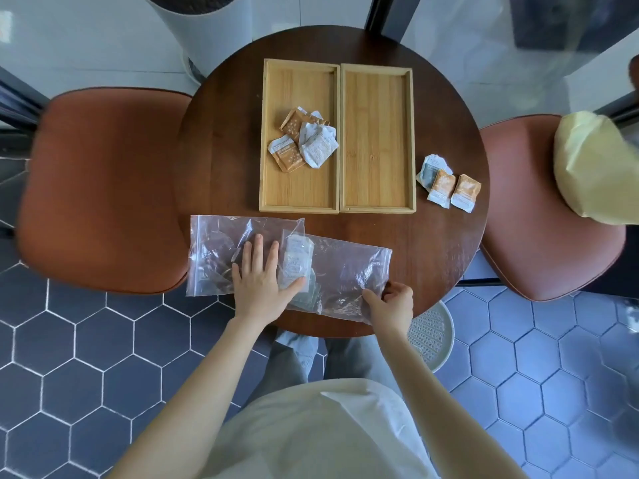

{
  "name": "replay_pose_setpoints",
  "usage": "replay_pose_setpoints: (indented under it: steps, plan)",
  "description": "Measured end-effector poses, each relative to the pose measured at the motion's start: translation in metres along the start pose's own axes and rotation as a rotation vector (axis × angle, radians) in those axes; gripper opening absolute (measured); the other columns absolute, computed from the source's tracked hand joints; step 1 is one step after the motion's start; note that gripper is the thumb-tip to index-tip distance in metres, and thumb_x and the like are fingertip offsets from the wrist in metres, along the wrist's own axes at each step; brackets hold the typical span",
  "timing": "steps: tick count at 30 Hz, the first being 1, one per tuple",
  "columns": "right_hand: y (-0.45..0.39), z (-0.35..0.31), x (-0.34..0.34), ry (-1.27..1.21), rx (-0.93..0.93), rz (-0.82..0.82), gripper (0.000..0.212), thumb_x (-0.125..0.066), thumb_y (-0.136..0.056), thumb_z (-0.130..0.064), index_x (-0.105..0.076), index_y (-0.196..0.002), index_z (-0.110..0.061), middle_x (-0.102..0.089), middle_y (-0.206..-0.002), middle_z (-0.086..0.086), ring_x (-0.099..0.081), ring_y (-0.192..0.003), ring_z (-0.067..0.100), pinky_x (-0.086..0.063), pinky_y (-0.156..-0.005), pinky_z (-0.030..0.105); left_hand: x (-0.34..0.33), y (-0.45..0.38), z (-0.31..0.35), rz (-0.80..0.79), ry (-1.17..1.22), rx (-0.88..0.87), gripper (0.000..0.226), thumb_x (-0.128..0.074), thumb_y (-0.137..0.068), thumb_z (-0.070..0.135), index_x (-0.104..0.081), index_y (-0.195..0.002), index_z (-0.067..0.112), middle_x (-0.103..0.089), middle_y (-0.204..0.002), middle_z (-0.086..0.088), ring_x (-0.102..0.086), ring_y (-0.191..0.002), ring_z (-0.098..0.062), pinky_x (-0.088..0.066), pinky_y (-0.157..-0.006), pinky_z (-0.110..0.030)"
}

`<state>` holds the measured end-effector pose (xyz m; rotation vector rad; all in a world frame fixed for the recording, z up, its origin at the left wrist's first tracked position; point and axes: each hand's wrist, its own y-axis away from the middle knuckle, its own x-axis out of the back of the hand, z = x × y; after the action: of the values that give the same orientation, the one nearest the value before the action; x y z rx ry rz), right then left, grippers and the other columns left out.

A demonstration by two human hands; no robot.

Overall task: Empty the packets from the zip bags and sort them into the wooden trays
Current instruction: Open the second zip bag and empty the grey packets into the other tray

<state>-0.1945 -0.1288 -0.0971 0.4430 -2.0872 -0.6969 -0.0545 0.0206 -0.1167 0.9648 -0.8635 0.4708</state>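
Note:
Two clear zip bags lie at the near edge of the round table. My left hand (260,279) rests flat, fingers spread, where the left zip bag (214,252) and the right zip bag (349,271) overlap. A white packet (295,259) shows inside the right bag beside my fingers. My right hand (392,304) pinches that bag's near right corner. Two wooden trays stand side by side beyond the bags: the left tray (273,181) holds several orange and white packets (304,140), the right tray (377,133) holds nothing. Three loose packets (449,184) lie on the table right of the trays.
The dark round table (224,140) has a brown chair (103,188) on its left and another (539,216) on its right, with a pale yellow bag (594,167) on it. A white cylinder (204,25) stands behind, and a round perforated stool (432,337) sits under the near right edge.

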Motion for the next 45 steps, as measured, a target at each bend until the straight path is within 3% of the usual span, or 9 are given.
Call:
replay_pose_setpoints:
  steps: [4,8,14,19,23,26,32,38,45]
  plan:
    - [-0.007,-0.007,0.006,-0.127,-0.134,-0.097,0.027,-0.073,-0.072,-0.015,-0.054,-0.091,-0.011,-0.061,-0.081,0.006,-0.060,-0.080,0.024,-0.057,-0.077,0.043,0.001,0.001,-0.001,-0.004,-0.033,-0.018,0.089,-0.041,-0.080,0.068,-0.008,-0.147,0.019,0.004,-0.158,-0.009,0.003,-0.144,-0.030,-0.008,-0.114,-0.054]
    - [-0.002,-0.023,0.028,-0.317,-0.127,-0.313,0.008,-0.062,-0.077,-0.003,-0.062,-0.084,0.000,-0.057,-0.071,0.011,-0.053,-0.065,0.021,-0.049,-0.062,0.032,0.001,0.000,0.000,-0.028,-0.071,-0.010,0.091,-0.040,-0.079,0.069,-0.003,-0.147,0.021,0.007,-0.157,-0.008,0.005,-0.144,-0.029,-0.009,-0.115,-0.052]
    - [0.026,-0.064,0.057,-0.339,0.080,-0.494,0.014,-0.049,-0.057,-0.009,-0.050,-0.071,-0.007,-0.045,-0.071,0.009,-0.043,-0.071,0.026,-0.039,-0.063,0.034,0.005,0.000,0.003,-0.022,-0.094,-0.011,0.097,-0.048,-0.075,0.070,-0.006,-0.146,0.020,0.005,-0.157,-0.011,0.003,-0.144,-0.031,-0.013,-0.114,-0.053]
    - [0.052,-0.090,0.069,-0.164,0.400,-0.640,0.009,-0.061,-0.077,-0.018,-0.060,-0.080,-0.010,-0.055,-0.068,0.000,-0.054,-0.062,0.011,-0.045,-0.057,0.022,0.012,0.003,0.006,-0.018,-0.251,-0.052,0.100,-0.058,-0.071,0.065,-0.012,-0.144,0.014,-0.007,-0.155,-0.017,-0.010,-0.141,-0.036,-0.021,-0.113,-0.051]
    - [0.063,-0.101,0.072,-0.136,0.507,-0.564,0.008,-0.063,-0.084,-0.015,-0.060,-0.077,-0.015,-0.061,-0.068,-0.006,-0.057,-0.059,0.005,-0.046,-0.059,0.014,0.018,0.002,0.008,0.076,-0.301,-0.115,0.090,-0.053,-0.071,0.069,-0.032,-0.138,0.012,-0.025,-0.148,-0.017,-0.023,-0.135,-0.035,-0.023,-0.111,-0.049]
    - [0.067,-0.105,0.078,-0.150,0.561,-0.463,0.014,-0.063,-0.083,-0.013,-0.059,-0.070,-0.017,-0.060,-0.064,-0.006,-0.056,-0.056,0.003,-0.046,-0.056,0.013,0.020,0.002,0.009,0.051,-0.294,-0.128,0.086,-0.046,-0.078,0.066,-0.028,-0.140,0.010,-0.030,-0.146,-0.017,-0.026,-0.133,-0.033,-0.024,-0.111,-0.046]
    - [0.076,-0.103,0.083,-0.150,0.605,-0.391,0.016,-0.061,-0.084,-0.012,-0.063,-0.069,-0.018,-0.063,-0.067,-0.001,-0.057,-0.063,0.010,-0.047,-0.059,0.019,0.028,0.003,0.009,-0.150,-0.193,-0.115,0.083,-0.045,-0.087,0.054,-0.009,-0.145,0.007,-0.013,-0.154,-0.017,-0.016,-0.141,-0.032,-0.026,-0.111,-0.044]
    - [0.068,-0.092,0.070,-0.006,0.547,-0.370,0.013,-0.056,-0.087,-0.014,-0.070,-0.087,-0.013,-0.067,-0.073,0.000,-0.059,-0.066,0.016,-0.053,-0.065,0.035,0.035,0.010,0.011,-0.233,-0.064,-0.071,0.075,-0.046,-0.089,0.045,-0.010,-0.146,0.011,-0.003,-0.157,-0.010,-0.008,-0.144,-0.027,-0.023,-0.112,-0.047]
    - [0.069,-0.097,0.073,-0.054,0.512,-0.405,0.017,-0.053,-0.088,-0.010,-0.069,-0.085,-0.016,-0.065,-0.070,-0.002,-0.059,-0.065,0.017,-0.055,-0.067,0.036,0.060,0.022,0.029,-0.061,0.016,-0.125,0.056,-0.048,-0.091,0.032,-0.031,-0.141,0.013,-0.017,-0.156,-0.009,-0.017,-0.142,-0.026,-0.023,-0.113,-0.047]
